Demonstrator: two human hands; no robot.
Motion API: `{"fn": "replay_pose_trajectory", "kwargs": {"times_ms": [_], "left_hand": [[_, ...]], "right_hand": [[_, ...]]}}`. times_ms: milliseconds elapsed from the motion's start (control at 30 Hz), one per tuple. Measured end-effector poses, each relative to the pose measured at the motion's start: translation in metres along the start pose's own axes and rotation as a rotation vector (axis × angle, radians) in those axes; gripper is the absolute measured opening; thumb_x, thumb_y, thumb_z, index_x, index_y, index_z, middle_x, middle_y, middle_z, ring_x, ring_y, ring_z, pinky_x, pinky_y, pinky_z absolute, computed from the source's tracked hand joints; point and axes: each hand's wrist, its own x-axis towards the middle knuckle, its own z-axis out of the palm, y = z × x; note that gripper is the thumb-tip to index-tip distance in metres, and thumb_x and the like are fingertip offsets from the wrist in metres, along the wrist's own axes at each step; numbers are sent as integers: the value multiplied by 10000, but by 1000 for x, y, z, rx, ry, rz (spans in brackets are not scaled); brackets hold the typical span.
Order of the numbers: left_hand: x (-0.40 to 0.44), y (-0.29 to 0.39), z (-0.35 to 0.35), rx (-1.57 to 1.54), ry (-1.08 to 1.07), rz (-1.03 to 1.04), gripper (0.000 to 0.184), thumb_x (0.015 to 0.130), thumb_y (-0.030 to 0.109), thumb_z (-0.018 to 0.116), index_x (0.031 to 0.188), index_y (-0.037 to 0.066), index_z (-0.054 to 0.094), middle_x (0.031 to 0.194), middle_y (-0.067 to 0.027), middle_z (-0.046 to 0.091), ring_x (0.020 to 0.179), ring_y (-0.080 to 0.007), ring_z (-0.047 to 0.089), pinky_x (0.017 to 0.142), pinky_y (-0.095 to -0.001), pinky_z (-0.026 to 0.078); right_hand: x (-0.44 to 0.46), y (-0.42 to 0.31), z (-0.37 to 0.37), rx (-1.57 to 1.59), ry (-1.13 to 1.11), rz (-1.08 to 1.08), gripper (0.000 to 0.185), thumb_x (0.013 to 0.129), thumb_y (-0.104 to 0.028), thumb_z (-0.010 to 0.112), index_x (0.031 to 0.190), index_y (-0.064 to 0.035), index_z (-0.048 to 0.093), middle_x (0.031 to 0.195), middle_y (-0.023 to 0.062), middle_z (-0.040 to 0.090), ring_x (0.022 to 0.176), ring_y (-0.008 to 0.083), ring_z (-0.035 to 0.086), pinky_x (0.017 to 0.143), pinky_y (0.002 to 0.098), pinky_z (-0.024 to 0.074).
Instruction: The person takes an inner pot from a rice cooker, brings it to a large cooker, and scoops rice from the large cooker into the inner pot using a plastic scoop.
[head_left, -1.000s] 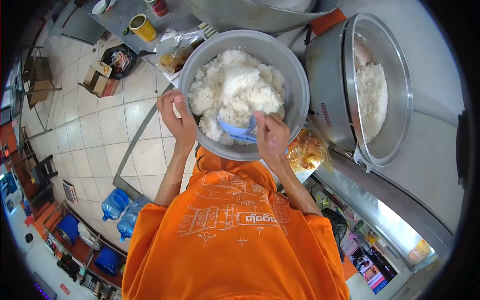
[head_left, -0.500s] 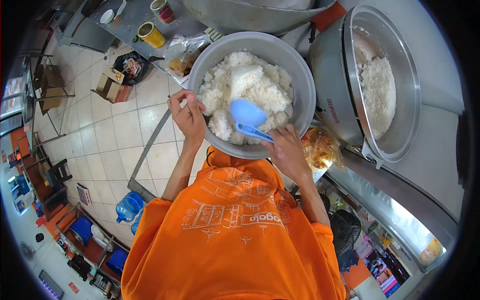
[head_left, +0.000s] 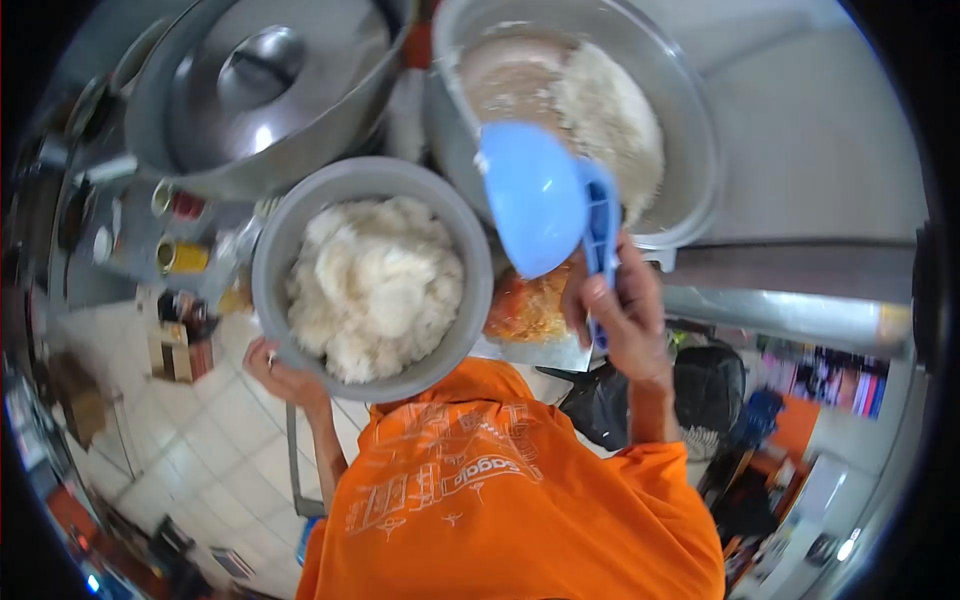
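My right hand [head_left: 630,315] is closed around the handle of a blue plastic ladle [head_left: 535,200]. The ladle is raised in front of the large metal rice pot [head_left: 685,120], its rounded back facing me. Whether anything lies in it, I cannot see. Inside that pot, white rice [head_left: 610,110] is heaped to one side, with bare bottom showing on the other. A grey bowl [head_left: 270,250] full of cooked rice [head_left: 385,285] is to the left of the ladle. My left hand [head_left: 285,375] grips this bowl at its lower left edge, the fingers partly hidden beneath it.
A big lidded metal pot [head_left: 225,110] stands behind the bowl. Between bowl and right hand lies a bag of orange-brown food [head_left: 535,305]. A yellow can [head_left: 183,257] and a red-labelled can [head_left: 180,202] stand on the left counter. A cardboard box [head_left: 180,358] sits on the tiled floor.
My right hand has lifted the ladle off the rice in the bowl and moved it right, towards the rice pot. My left hand stays at the bowl's edge. The view has swung right.
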Motion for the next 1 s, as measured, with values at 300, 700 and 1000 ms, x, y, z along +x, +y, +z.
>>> {"fn": "replay_pose_trajectory", "kwargs": {"times_ms": [300,700,1000], "left_hand": [[5,17,2,-83,-25,-147,188,895,116,355,897,11,510,1014,-134,497,1013,-277,477,935,-399,376],[5,10,2,-55,-24,-200,184,899,117,357,940,8,499,1015,-126,523,971,-261,505,882,-381,408],[4,2,6,66,-33,-553,290,979,260,342,1012,15,494,1009,-117,486,930,-252,474,860,-379,398]], "right_hand": [[124,-18,-172,-1193,225,-183,290,906,-91,520,1175,-7,452,843,227,588,748,348,602,677,395,475],[254,48,-267,-1724,140,353,593,830,-74,512,1375,-19,285,909,305,651,848,437,660,769,524,524],[290,60,-261,-1912,358,235,451,864,-57,548,1208,169,364,978,260,670,899,417,675,769,454,560]]}}
